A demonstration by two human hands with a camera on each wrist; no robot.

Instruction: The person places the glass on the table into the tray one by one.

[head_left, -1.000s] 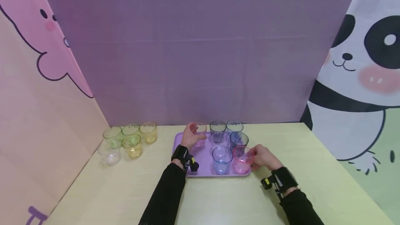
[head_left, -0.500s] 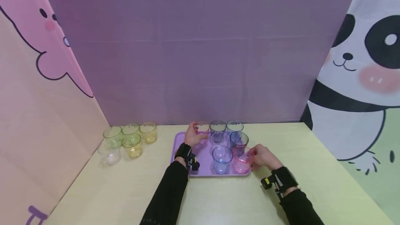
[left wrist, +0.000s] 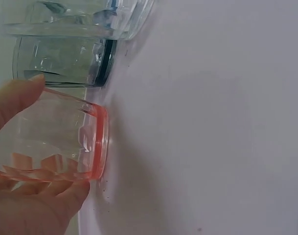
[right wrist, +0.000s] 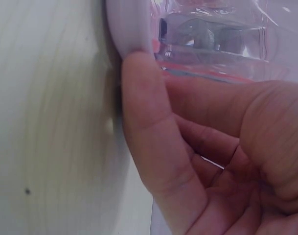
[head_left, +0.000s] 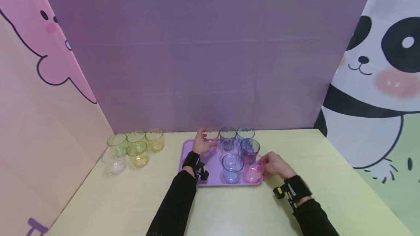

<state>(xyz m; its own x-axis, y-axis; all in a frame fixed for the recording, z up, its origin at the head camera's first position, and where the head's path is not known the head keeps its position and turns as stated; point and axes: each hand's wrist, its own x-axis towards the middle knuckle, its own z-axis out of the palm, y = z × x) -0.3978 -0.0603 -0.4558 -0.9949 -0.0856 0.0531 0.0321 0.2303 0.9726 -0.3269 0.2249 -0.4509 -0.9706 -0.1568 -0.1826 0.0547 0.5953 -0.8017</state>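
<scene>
At the tray's back left, my left hand [head_left: 201, 145] grips a pink glass [left wrist: 56, 142], thumb on one side and fingers on the other. That glass stands upright close beside a dark-rimmed glass [left wrist: 65, 61]. On the right, my right hand [head_left: 277, 165] is at the near right edge of the purple tray [head_left: 213, 170]. One fingertip lies on the tray's rim [right wrist: 128, 29], and the thumb, its tip hidden, comes in behind that finger. A second pink glass [head_left: 252, 174] stands right beside these fingers, with a blue glass [head_left: 232, 173] to its left.
Several more glasses stand on the tray, among them a dark blue glass [head_left: 250, 148] and a clear one [head_left: 228, 148]. Green and yellow glasses [head_left: 137, 159] and a clear glass [head_left: 116, 166] cluster at the table's left. A purple backdrop [head_left: 210, 54] rises behind.
My left hand has shifted slightly right with its pink glass, bringing it nearer the dark-rimmed glass in the back row. My right hand has stayed in place.
</scene>
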